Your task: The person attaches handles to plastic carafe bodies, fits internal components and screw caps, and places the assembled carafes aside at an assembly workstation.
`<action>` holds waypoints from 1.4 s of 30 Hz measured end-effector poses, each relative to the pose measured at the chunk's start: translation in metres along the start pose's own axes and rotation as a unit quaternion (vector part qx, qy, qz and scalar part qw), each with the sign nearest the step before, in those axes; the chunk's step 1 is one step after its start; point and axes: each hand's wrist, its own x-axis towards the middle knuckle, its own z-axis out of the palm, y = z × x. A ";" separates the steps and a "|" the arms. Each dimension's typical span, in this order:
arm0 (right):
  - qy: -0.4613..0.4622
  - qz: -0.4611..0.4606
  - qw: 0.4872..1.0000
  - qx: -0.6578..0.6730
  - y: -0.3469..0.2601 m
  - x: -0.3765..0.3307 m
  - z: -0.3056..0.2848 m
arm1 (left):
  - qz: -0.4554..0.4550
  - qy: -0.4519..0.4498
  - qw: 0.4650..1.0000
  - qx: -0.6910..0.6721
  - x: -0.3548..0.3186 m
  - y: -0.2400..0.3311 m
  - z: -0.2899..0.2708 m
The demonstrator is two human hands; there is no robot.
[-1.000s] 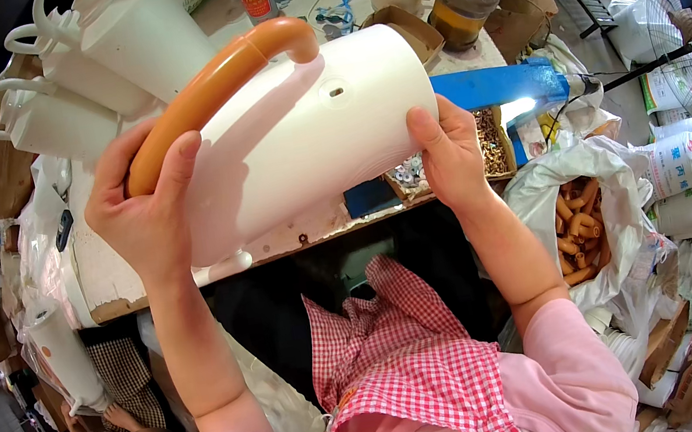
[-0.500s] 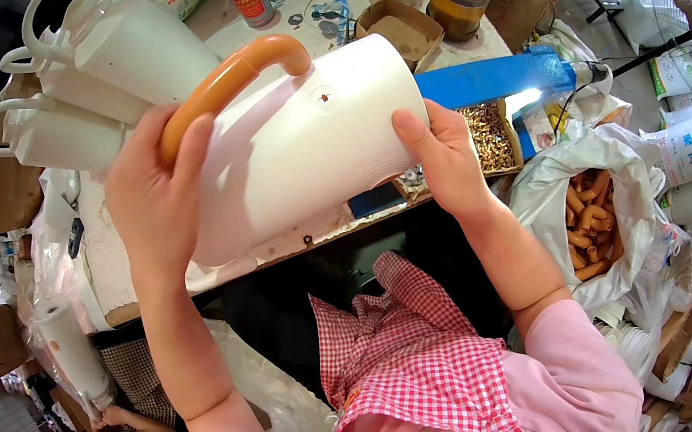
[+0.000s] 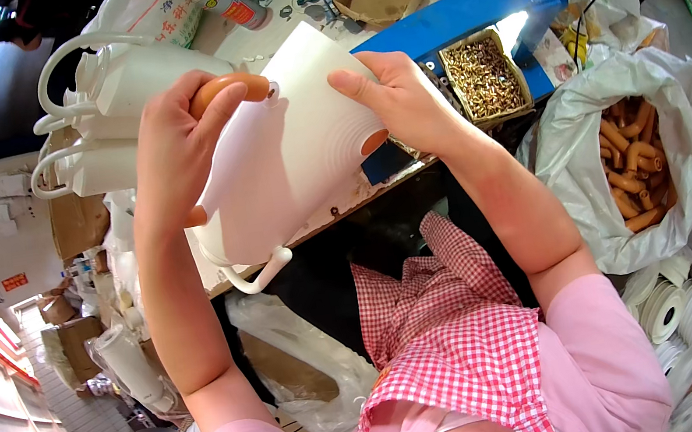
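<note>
A white plastic jug body (image 3: pixel 293 153) lies tilted in front of me, above the table's near edge. My left hand (image 3: pixel 176 138) is closed around a curved orange handle (image 3: pixel 226 89) along the jug's side. One end of that handle is beside a small round boss on the wall; whether it is seated there I cannot tell. My right hand (image 3: pixel 400 98) grips the jug's right-hand end, thumb on the outer wall. A small orange part (image 3: pixel 374 141) shows near that end's lower edge. From the jug's lower left end sticks out a curved white piece (image 3: pixel 261 272).
A blue machine arm (image 3: pixel 459 16) with a lit lamp stands just behind my right hand. Beside it is a box of small brass-coloured fasteners (image 3: pixel 486 77). An open bag of orange handles (image 3: pixel 635 162) is at right. White jugs (image 3: pixel 141 77) and a spray can (image 3: pixel 228 4) stand at left.
The jug has turned about its length and tilted more steeply. The orange handle's end has come to the boss. An orange part and a white curved piece now show. My view has shifted.
</note>
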 end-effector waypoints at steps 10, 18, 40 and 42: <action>0.002 -0.003 1.000 0.006 0.002 0.000 0.002 | 0.017 -0.028 0.999 -0.007 -0.004 0.005 0.003; 0.012 -0.014 1.000 0.001 -0.002 0.000 0.003 | -0.002 -0.011 0.987 0.158 -0.004 0.021 0.007; 0.020 -0.025 0.999 -0.012 -0.002 0.001 0.007 | 0.003 0.002 0.986 0.165 -0.008 0.014 0.009; 0.026 -0.024 0.999 0.013 -0.004 0.003 0.005 | 0.021 0.000 0.979 0.204 -0.003 0.023 0.009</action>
